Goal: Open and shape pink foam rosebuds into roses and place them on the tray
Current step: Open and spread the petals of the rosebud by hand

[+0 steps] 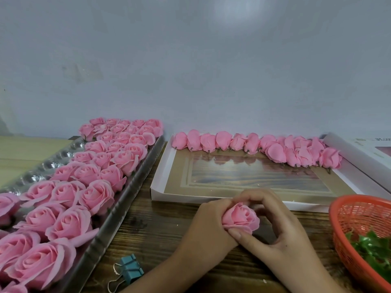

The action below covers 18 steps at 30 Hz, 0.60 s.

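Note:
A pink foam rosebud, partly opened, is held above the wooden table near the front centre. My left hand grips it from the left, fingers curled around its base. My right hand pinches its petals, thumb under the bud and fingers arched over the top. On the left, a metal tray holds several opened pink roses in rows. Behind my hands, a shallow white box carries a row of closed rosebuds along its far edge.
An orange mesh basket with green leaves sits at the right front. A teal binder clip lies on the table near the tray's front corner. A white box lid stands at the far right, against the grey wall.

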Motion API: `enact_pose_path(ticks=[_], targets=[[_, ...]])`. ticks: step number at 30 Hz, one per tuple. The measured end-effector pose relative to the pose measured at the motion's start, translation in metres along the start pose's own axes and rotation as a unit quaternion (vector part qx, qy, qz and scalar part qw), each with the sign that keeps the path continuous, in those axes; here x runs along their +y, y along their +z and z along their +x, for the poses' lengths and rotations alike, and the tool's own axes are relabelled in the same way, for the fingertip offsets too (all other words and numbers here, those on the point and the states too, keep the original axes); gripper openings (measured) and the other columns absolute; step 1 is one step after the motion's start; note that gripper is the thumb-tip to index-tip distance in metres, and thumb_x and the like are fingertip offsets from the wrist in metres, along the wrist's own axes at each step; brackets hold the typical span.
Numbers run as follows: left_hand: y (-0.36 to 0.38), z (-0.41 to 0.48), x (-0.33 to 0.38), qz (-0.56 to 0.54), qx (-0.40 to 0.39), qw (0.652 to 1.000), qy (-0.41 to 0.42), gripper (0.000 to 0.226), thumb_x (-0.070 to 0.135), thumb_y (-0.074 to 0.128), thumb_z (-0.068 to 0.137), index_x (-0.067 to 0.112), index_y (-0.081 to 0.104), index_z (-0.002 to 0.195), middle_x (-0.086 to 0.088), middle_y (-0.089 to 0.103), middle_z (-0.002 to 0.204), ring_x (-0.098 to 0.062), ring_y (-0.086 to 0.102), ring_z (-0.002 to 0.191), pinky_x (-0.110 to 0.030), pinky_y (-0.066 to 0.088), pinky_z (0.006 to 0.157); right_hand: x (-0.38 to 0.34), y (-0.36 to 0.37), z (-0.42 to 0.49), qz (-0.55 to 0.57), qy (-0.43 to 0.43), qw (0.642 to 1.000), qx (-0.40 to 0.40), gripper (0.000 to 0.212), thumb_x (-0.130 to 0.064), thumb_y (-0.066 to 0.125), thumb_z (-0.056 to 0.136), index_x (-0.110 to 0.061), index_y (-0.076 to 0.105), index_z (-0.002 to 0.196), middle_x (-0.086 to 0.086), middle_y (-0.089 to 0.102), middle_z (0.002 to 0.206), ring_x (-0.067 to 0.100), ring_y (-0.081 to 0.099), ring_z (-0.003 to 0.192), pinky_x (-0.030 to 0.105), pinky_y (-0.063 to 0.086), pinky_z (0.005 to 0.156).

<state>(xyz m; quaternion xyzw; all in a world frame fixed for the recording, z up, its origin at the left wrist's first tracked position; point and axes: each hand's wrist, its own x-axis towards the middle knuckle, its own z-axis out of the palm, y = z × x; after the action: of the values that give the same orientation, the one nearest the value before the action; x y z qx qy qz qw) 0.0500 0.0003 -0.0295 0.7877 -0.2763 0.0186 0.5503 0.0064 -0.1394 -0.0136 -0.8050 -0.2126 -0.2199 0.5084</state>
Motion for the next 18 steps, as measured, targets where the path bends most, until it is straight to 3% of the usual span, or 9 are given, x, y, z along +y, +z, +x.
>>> enact_pose_path(ticks=[4,7,10,15,18], targets=[[0.0006,-0.0001,0.0032,0.011,-0.002,1.0,0.001,0.017,0.044,0.062,0.07,0.046,0.064,0.087,0.023,0.066,0.082,0.001,0.064,0.083,-0.014,0.05,0.071,-0.0015,-0.0004,-0.0005,-0.012,0.002,1.0,-0.001,0.033,-0.039,0.074,0.073,-0.039,0.06,0.103,-0.008,0.062,0.102,0.014,0.062,0.094,0.014,0.047,0.075],[0.0005,-0.001,0.0006,0.009,-0.01,1.0,-0.001,0.03,0.038,0.066,0.07,0.029,0.064,0.099,0.012,0.068,0.091,-0.004,0.064,0.089,-0.023,0.054,0.077,-0.0021,0.0002,-0.0007,-0.019,0.002,1.0,0.003,0.034,-0.028,0.078,0.074,-0.039,0.06,0.101,-0.009,0.062,0.102,0.012,0.062,0.094,0.012,0.046,0.075],[-0.0001,-0.003,0.0013,-0.004,-0.017,1.0,0.006,0.037,0.029,0.072,0.072,0.025,0.063,0.107,0.01,0.068,0.096,-0.005,0.064,0.091,-0.028,0.055,0.08,-0.002,0.0002,-0.0011,-0.019,0.001,1.0,0.007,0.037,-0.019,0.077,0.072,-0.038,0.06,0.099,-0.011,0.062,0.101,0.011,0.063,0.093,0.011,0.045,0.074],[-0.0002,-0.0011,0.0021,0.011,0.01,1.0,0.016,0.028,0.029,0.069,0.07,0.021,0.062,0.095,0.012,0.064,0.085,-0.001,0.06,0.08,-0.014,0.049,0.068,-0.0003,-0.0002,-0.003,0.016,0.018,0.999,0.038,0.038,-0.032,0.079,0.07,-0.036,0.054,0.099,-0.008,0.061,0.107,0.018,0.063,0.095,0.024,0.049,0.077],[-0.001,-0.0003,-0.0005,0.014,0.022,1.0,0.01,0.023,0.023,0.072,0.072,0.032,0.058,0.088,0.017,0.059,0.078,0.002,0.057,0.074,-0.008,0.042,0.063,-0.0008,-0.0009,-0.0013,0.0,-0.018,0.998,0.053,0.029,-0.039,0.074,0.072,-0.034,0.054,0.092,-0.01,0.058,0.111,0.02,0.06,0.105,0.028,0.048,0.081]])
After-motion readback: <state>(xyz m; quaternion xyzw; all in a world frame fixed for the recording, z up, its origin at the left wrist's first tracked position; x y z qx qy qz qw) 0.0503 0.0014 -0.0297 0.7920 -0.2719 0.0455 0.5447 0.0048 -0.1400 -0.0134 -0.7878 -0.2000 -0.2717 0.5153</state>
